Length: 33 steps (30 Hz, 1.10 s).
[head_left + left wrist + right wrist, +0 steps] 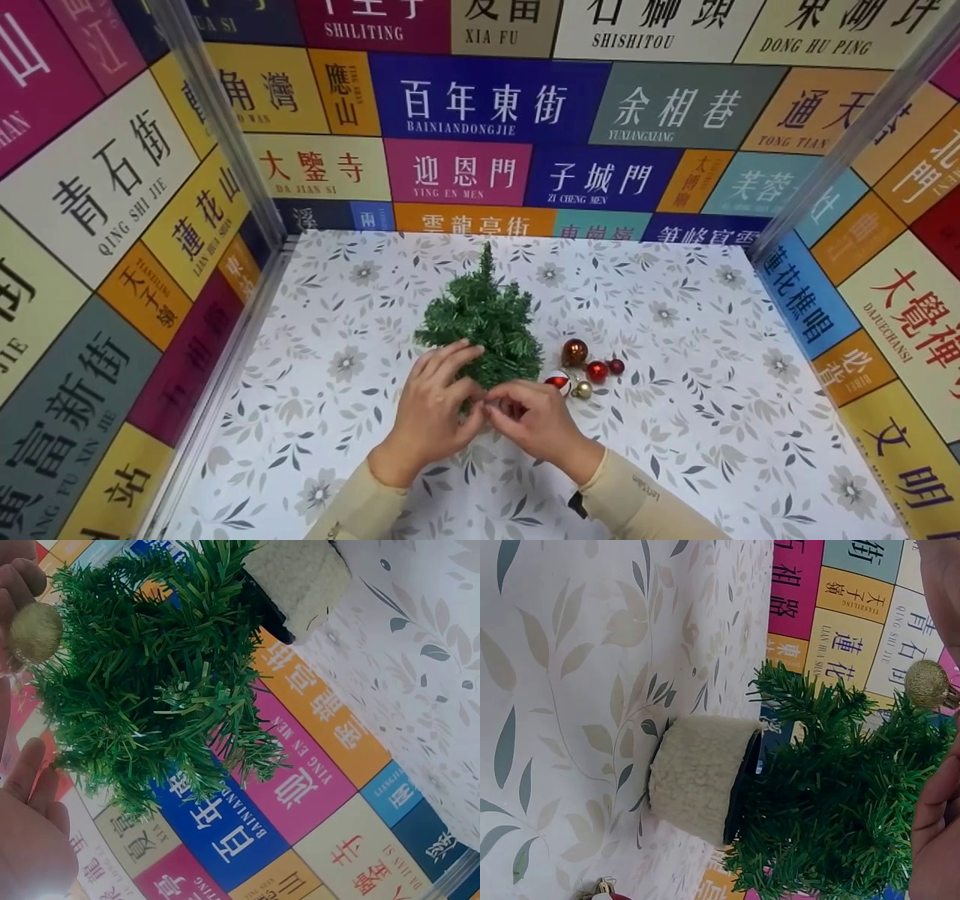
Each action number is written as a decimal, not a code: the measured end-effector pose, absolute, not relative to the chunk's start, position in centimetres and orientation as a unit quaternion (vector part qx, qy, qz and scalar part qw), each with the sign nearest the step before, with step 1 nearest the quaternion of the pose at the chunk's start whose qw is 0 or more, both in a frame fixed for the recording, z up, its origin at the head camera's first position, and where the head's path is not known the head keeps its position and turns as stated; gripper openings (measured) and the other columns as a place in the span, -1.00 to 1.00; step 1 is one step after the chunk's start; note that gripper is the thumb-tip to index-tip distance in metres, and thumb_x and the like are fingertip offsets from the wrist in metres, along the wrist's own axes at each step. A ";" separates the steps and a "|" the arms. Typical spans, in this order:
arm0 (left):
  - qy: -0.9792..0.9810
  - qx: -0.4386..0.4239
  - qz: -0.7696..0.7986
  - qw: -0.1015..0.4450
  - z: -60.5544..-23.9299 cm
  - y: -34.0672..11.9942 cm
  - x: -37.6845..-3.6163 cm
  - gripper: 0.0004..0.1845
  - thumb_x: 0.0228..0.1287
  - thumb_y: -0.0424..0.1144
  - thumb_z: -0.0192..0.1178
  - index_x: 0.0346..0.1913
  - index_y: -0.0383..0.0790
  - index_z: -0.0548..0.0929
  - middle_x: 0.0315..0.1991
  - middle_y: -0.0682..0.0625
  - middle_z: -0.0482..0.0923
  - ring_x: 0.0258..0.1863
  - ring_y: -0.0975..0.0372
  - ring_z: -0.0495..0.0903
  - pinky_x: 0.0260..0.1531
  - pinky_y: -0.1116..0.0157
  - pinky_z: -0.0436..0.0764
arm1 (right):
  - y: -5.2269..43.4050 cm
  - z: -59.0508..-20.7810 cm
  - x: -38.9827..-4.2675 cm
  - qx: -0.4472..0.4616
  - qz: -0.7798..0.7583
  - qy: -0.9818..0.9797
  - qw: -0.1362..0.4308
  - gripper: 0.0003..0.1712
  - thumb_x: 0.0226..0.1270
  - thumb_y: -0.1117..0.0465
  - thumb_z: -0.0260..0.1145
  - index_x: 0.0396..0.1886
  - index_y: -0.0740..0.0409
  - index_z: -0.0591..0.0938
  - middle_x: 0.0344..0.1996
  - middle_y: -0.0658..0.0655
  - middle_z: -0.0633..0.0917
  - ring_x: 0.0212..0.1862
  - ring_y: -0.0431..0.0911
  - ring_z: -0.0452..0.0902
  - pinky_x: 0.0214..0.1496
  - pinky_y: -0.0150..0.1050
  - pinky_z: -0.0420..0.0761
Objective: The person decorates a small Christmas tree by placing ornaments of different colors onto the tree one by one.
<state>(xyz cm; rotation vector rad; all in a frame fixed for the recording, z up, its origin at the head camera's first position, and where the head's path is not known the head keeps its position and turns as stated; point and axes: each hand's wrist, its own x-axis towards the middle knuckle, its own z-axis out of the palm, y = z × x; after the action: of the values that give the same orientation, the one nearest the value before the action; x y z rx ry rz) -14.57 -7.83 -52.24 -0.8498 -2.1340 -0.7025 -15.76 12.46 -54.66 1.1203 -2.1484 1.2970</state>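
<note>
tree: small artificial tree [484, 322] stands mid-table on floral tablecloth [675, 442]; stiff green plastic needles, conical, base wrapped in cream fleece sleeve [697, 776], seen in wrist views
left hand: left hand [433, 409] at tree's lower front branches, fingers curled into the foliage; exact grip hidden by needles
right hand: right hand [534, 421] meets left at same spot, fingertips pinched together; appears to pinch the hanger of gold ball [35, 632]
gold ball: glittery, round, rough-looking surface, just beside a branch tip, held up off the table
loose baubles: cluster right of tree base, near right hand; glossy bronze ball [575, 352], red ball [597, 371], tiny red ball [616, 366], small gold one [583, 389], red-white one [558, 381]
risk 1: light tree, soft base; a tug on a branch likely tips it
risk 2: hanger thin, needles springy; ball may slip off, drop
risk 3: right wrist close to baubles; round and smooth, a nudge sends them rolling
walls: printed street-name panels [480, 97], flat, matte
</note>
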 end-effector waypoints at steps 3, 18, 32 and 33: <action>-0.827 -0.330 -0.275 0.362 -52.2 -7.8 -14.6 -0.97 0.03 -0.22 0.30 -0.48 -0.02 0.66 0.25 -0.10 0.52 0.33 -0.01 0.40 0.28 -0.03 0.31 | 12.4 -54.8 -15.9 0.405 0.470 -0.759 0.198 -0.73 0.18 0.39 0.44 -0.19 -0.03 0.72 -0.47 -0.15 0.65 -0.56 -0.37 0.45 -0.56 -0.51 0.46; -0.837 -0.327 -0.270 0.346 -52.1 -8.1 -14.2 -0.93 0.13 -0.24 0.24 -0.44 -0.02 0.70 0.28 -0.08 0.50 0.36 0.02 0.36 0.25 -0.08 0.34 | 12.6 -55.3 -15.7 0.399 0.477 -0.762 0.178 -0.60 0.05 0.43 0.47 -0.11 0.03 0.68 -0.51 -0.12 0.63 -0.61 -0.32 0.46 -0.60 -0.49 0.46; -0.833 -0.330 -0.278 0.347 -52.1 -8.0 -14.2 -0.96 0.07 -0.22 0.31 -0.48 -0.02 0.69 0.27 -0.06 0.50 0.34 0.01 0.37 0.31 0.00 0.28 | 12.2 -55.5 -16.0 0.404 0.462 -0.759 0.217 -0.69 0.09 0.40 0.46 -0.17 0.05 0.69 -0.51 -0.09 0.62 -0.59 -0.31 0.45 -0.58 -0.50 0.45; -0.833 -0.330 -0.279 0.346 -52.1 -8.0 -14.2 -0.96 0.07 -0.22 0.31 -0.48 -0.02 0.69 0.28 -0.06 0.50 0.34 0.02 0.37 0.31 0.00 0.27 | 12.2 -55.5 -16.0 0.403 0.464 -0.758 0.219 -0.69 0.08 0.41 0.46 -0.18 0.05 0.69 -0.51 -0.09 0.62 -0.59 -0.31 0.45 -0.58 -0.50 0.45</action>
<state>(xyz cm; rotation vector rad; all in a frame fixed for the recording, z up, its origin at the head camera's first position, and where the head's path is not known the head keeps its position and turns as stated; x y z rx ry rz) -14.17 -8.01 -52.14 -0.8568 -2.1622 -0.7230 -16.01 12.16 -55.52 1.1165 -2.0967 1.2847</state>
